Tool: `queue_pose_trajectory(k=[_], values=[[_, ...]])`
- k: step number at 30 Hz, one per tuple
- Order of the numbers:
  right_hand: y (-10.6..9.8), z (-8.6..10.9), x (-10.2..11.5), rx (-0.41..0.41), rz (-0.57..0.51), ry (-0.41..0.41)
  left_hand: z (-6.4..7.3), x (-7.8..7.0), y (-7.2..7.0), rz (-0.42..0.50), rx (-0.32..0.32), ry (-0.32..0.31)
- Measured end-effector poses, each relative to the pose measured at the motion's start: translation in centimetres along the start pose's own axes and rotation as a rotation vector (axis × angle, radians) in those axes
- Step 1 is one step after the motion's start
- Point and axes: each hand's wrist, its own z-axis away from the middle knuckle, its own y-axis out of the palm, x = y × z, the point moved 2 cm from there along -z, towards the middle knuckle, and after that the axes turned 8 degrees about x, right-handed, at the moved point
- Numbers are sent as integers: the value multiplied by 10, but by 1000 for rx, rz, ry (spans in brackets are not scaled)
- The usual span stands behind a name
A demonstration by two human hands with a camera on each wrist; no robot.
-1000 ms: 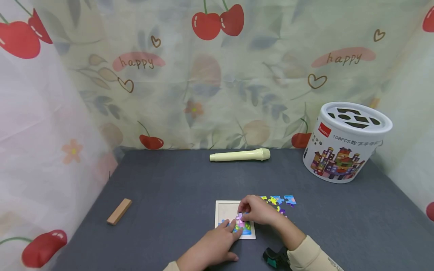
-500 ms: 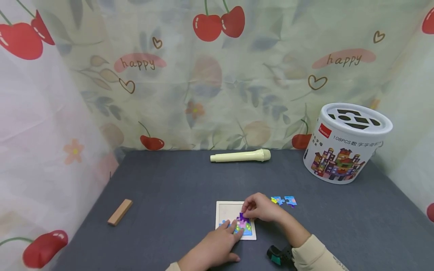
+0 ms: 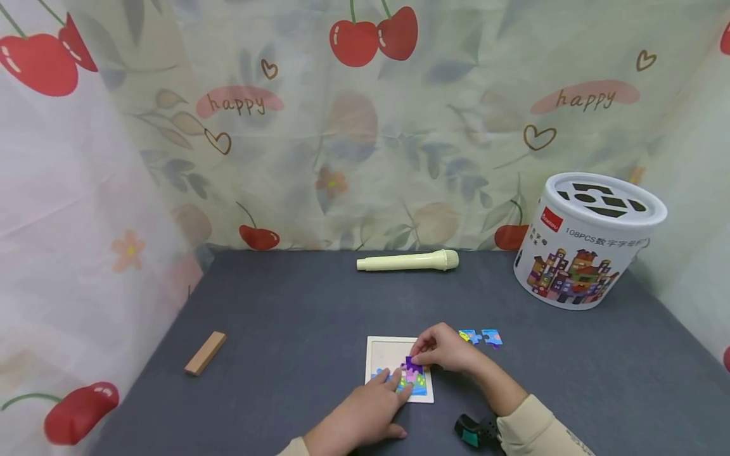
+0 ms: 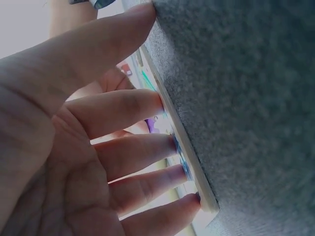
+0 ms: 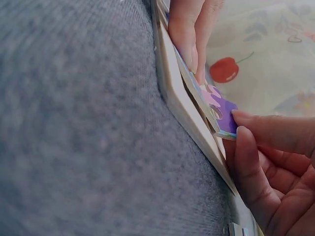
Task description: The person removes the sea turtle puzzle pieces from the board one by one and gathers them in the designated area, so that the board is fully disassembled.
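Observation:
A small pale puzzle tray (image 3: 390, 349) lies on the dark table, its near part filled with joined colourful puzzle pieces. My left hand (image 3: 373, 411) rests on it with straight, spread fingers; the fingertips (image 4: 170, 145) press the pieces along the near edge, and the thumb lies off the tray. Between thumb and forefinger, my right hand (image 3: 447, 349) pinches a purple puzzle piece (image 5: 227, 118) at the tray's right side. That piece meets a pink one (image 5: 210, 96), and the right wrist view shows their edge tilted up from the tray. My hands hide part of the picture.
Loose blue puzzle pieces (image 3: 492, 337) lie beyond my right hand. A wooden block (image 3: 205, 353) is at the left, a cream toy microphone (image 3: 407, 261) at the back, and a white bucket (image 3: 587, 244) at the back right. A black device (image 3: 479, 432) sits by my right cuff.
A second ago my right fingers were at a pink piece in the tray; since then a purple piece has come into their pinch. The left hand stays put, and the view shifts slightly.

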Motion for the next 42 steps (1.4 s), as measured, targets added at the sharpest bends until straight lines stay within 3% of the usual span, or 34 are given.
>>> queue_pose_trajectory(k=[10, 15, 26, 42], values=[[-2, 2, 1, 55, 37, -67, 2, 0, 3, 3, -57, 46], [-1, 1, 2, 50, 32, -74, 3, 0, 5, 6, -90, 38], [-1, -1, -8, 34, -71, 1, 0, -2, 2, 26, -49, 17], [-2, -1, -6, 13, -86, 23, -2, -3, 2, 3, -24, 31]])
